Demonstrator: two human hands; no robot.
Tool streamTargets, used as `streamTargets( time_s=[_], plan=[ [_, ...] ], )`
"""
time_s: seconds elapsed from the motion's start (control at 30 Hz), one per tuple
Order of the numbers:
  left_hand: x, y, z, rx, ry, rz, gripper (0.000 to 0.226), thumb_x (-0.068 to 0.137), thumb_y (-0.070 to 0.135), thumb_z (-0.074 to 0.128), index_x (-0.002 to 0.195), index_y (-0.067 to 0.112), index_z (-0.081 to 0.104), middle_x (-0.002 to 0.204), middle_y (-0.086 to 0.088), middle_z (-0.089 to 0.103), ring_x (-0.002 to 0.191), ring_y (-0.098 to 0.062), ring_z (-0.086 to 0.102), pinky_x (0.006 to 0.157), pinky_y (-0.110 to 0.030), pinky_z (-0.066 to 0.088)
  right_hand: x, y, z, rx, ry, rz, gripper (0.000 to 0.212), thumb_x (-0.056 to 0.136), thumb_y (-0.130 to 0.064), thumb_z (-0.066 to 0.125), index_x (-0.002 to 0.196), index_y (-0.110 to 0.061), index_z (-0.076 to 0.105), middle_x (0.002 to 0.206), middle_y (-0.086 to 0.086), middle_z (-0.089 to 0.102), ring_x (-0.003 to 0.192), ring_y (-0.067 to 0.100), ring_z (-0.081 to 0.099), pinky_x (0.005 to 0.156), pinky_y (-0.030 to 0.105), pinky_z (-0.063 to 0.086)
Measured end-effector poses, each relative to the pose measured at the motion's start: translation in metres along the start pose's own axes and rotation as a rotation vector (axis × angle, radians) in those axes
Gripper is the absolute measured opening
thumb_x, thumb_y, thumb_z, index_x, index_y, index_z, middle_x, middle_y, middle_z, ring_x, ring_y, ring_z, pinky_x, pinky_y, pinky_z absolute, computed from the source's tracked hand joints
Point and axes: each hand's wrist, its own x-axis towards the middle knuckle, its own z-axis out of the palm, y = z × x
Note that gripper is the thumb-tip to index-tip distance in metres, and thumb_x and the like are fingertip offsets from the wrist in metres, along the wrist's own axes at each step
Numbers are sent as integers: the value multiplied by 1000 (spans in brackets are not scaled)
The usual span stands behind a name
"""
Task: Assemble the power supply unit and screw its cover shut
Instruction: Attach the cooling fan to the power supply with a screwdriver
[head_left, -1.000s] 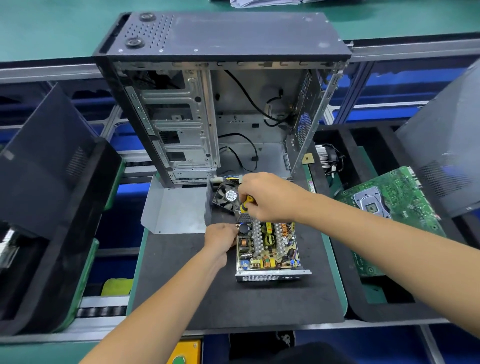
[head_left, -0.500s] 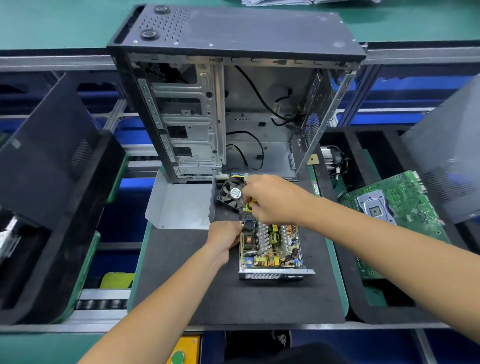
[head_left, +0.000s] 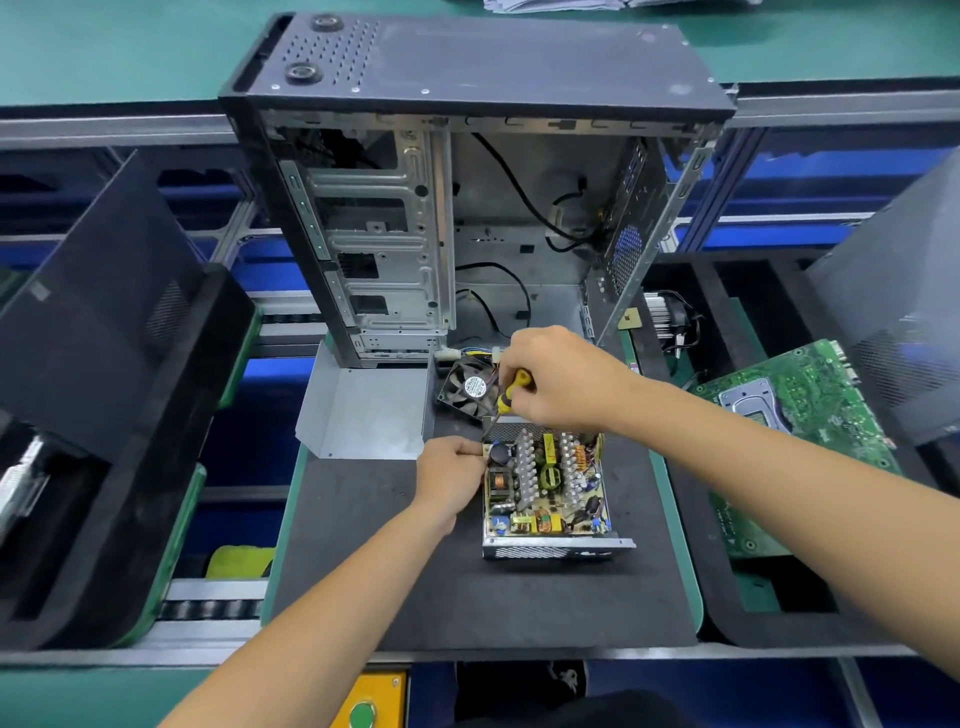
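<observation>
The open power supply unit (head_left: 545, 493) lies on the black mat (head_left: 415, 587) with its circuit board and heat sinks exposed. My right hand (head_left: 561, 379) grips a yellow-handled screwdriver (head_left: 511, 389) held upright over the unit's far left corner. My left hand (head_left: 449, 475) pinches the unit's left edge near that corner. A small black fan (head_left: 467, 387) lies just beyond the unit, its wires running into it. The grey metal cover (head_left: 363, 410) rests to the left of the fan.
An open computer case (head_left: 467, 208) stands upright behind the mat. A green motherboard (head_left: 800, 431) and a cooler (head_left: 670, 312) lie in a black tray at right. Black panels (head_left: 104, 312) lean at left and far right. A conveyor edge (head_left: 208, 597) runs at lower left.
Both hands stay at the unit's far left corner. The view has shifted slightly, so everything sits a little higher and further right in frame. The screwdriver handle shows more clearly.
</observation>
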Motion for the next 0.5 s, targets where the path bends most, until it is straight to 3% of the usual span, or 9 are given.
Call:
streamTargets(
  time_s=[0.1, 0.2, 0.27, 0.5],
  plan=[
    [-2, 1, -4, -25, -2, 20, 26, 80, -4, 64, 69, 19, 68, 78, -3, 70, 78, -23, 69, 79, -40, 59, 1, 0, -3, -1, 5, -3, 17, 82, -9, 54, 88, -13, 70, 85, -6, 49, 78, 13, 46, 68, 25, 37],
    [-5, -1, -3, 114, 11, 134, 23, 80, 1, 61, 73, 22, 68, 73, 6, 67, 74, -14, 63, 65, -19, 50, 2, -2, -2, 7, -3, -1, 15, 81, -9, 55, 87, -13, 68, 85, -4, 51, 79, 15, 48, 67, 27, 39],
    [-9, 0, 0, 179, 31, 183, 23, 82, 0, 52, 84, 19, 65, 76, 5, 64, 74, -11, 58, 57, -14, 40, 2, -2, -2, 16, -5, 3, 14, 80, -9, 55, 85, -14, 67, 85, -4, 52, 79, 16, 50, 67, 28, 41],
    [-24, -7, 6, 214, 106, 275, 25, 90, -3, 48, 101, 19, 54, 92, 2, 55, 85, -12, 53, 60, -10, 40, 0, 1, -6, 61, 19, 28, 14, 78, -10, 57, 83, -15, 70, 82, -7, 56, 79, 15, 55, 67, 28, 46]
  ],
)
